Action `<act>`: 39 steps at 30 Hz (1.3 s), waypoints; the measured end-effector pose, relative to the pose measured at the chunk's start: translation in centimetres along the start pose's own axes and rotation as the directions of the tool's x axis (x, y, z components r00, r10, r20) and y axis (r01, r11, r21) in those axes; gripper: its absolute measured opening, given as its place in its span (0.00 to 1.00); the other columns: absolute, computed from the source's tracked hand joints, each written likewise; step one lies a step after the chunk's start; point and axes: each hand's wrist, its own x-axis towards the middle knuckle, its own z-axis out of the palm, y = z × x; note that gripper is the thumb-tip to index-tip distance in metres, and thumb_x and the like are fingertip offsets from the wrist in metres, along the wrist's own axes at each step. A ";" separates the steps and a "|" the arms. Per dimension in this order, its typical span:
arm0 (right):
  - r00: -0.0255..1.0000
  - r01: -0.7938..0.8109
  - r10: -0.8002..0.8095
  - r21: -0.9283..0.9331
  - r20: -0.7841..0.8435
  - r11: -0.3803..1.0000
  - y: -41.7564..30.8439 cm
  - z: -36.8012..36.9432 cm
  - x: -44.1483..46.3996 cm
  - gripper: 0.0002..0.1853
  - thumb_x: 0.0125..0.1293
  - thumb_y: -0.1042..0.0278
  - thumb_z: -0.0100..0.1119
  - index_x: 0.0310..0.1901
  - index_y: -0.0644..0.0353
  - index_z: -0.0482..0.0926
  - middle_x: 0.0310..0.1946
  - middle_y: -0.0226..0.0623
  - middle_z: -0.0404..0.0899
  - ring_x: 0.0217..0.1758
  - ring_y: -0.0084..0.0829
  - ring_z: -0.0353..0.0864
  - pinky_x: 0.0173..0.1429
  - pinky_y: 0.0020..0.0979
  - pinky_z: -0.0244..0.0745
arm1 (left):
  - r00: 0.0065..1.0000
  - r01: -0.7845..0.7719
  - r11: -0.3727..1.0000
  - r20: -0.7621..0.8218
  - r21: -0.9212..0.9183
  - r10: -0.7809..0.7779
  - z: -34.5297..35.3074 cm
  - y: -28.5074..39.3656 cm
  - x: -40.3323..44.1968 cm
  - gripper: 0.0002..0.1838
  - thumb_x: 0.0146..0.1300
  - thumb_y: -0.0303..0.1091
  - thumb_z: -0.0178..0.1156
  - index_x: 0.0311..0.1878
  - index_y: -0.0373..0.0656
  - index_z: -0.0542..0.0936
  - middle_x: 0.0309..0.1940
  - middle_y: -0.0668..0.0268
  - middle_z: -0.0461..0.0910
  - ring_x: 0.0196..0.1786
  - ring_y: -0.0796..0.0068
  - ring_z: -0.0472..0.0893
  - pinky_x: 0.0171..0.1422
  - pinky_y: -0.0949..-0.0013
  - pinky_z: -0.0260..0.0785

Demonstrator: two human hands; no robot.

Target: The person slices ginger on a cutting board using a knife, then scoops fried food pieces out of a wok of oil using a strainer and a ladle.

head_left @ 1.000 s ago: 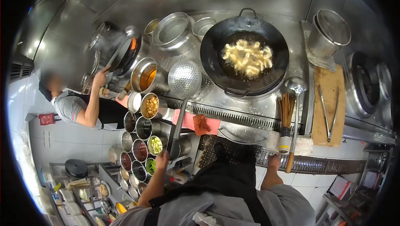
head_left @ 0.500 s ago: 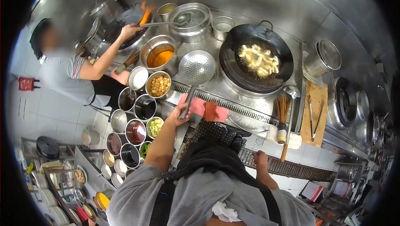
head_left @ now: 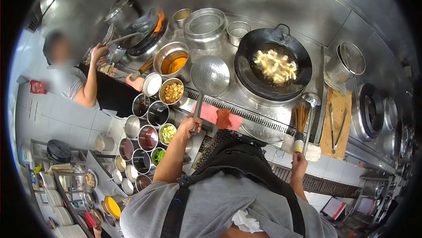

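My left hand [head_left: 190,125] is wrapped round the handle of a perforated skimmer [head_left: 210,75], whose bowl lies beside the black wok [head_left: 246,72]. Pale pieces of food [head_left: 276,66] sit in bubbling oil inside this wok. At the counter's front edge my right hand [head_left: 300,163] is closed round the wooden handle end of a ladle [head_left: 311,99], mostly hidden by the fingers. Just beyond those fingers lies a bristle brush [head_left: 300,121]. Pink cloth [head_left: 208,113] with a reddish-brown piece [head_left: 223,118] on it lies between my hands.
At the left, a co-worker [head_left: 85,84] holds a ladle over a second wok [head_left: 140,40], with flame beside it. Metal pots of ingredients [head_left: 147,137] crowd the left side. Tongs [head_left: 336,130] rest on brown board at the right; a strainer [head_left: 351,58] stands behind.
My right hand has moved forward to the ladle's handle end and closed there. My left hand, earlier lower on the left, has taken hold of the skimmer handle. The view has shifted.
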 end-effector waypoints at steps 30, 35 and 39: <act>0.950 -0.312 0.303 0.149 0.081 0.938 -2.8 -7.0 3.7 0.15 0.58 0.71 0.55 0.45 0.70 0.75 0.14 0.32 0.67 0.14 0.23 0.65 0.18 0.31 0.62 | 0.769 -0.342 0.483 -0.056 0.806 0.637 15.6 15.8 2.8 0.23 0.50 0.26 0.55 0.53 0.33 0.71 0.23 0.53 0.79 0.20 0.64 0.80 0.23 0.62 0.70; 0.998 -0.056 0.057 -0.056 0.021 0.997 -2.1 -10.5 3.6 0.18 0.56 0.74 0.59 0.49 0.69 0.74 0.14 0.39 0.66 0.16 0.30 0.66 0.25 0.35 0.64 | 0.774 -0.197 0.251 -0.007 0.948 0.633 20.4 15.4 6.2 0.23 0.51 0.24 0.51 0.54 0.33 0.70 0.25 0.49 0.81 0.23 0.62 0.82 0.24 0.61 0.74; 0.992 0.123 -0.109 -0.304 0.065 0.945 -3.7 -14.6 4.5 0.19 0.55 0.76 0.58 0.50 0.65 0.74 0.18 0.49 0.72 0.21 0.46 0.74 0.29 0.43 0.69 | 0.796 -0.181 0.209 0.019 0.961 0.605 21.9 15.0 9.2 0.19 0.52 0.24 0.51 0.50 0.29 0.72 0.24 0.49 0.80 0.22 0.61 0.82 0.21 0.60 0.72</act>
